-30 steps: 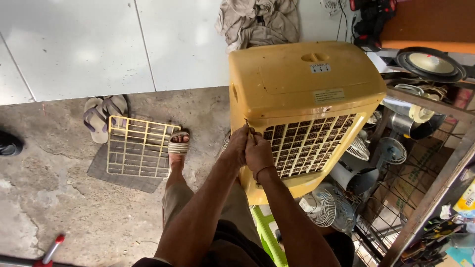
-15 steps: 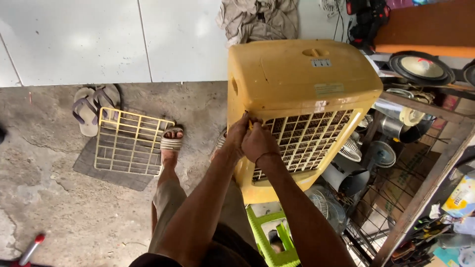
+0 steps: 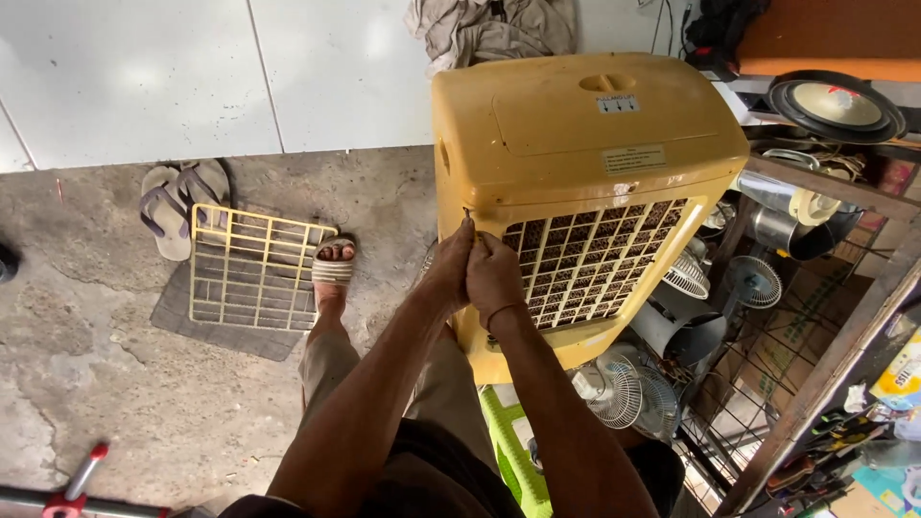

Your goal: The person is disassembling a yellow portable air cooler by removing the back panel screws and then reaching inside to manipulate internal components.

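One grille panel (image 3: 251, 270) lies off on the floor; our left hand (image 3: 451, 267) and right hand (image 3: 494, 276) pinch the yellow cooler (image 3: 576, 144) at its grille edge, not yet freed.

Both hands meet at upper left corner of grille (image 3: 595, 264) on yellow air cooler (image 3: 576, 144). Left hand (image 3: 451, 269) and right hand (image 3: 494, 278) touching each other, fingers pinched at the corner edge. Detached yellow grille panel (image 3: 251, 269) lies flat on dark floor mat (image 3: 182, 321), beside sandalled foot (image 3: 333, 269).

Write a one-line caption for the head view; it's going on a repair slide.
Both hands, left hand and right hand, pinch the upper grille corner of a yellow air cooler.
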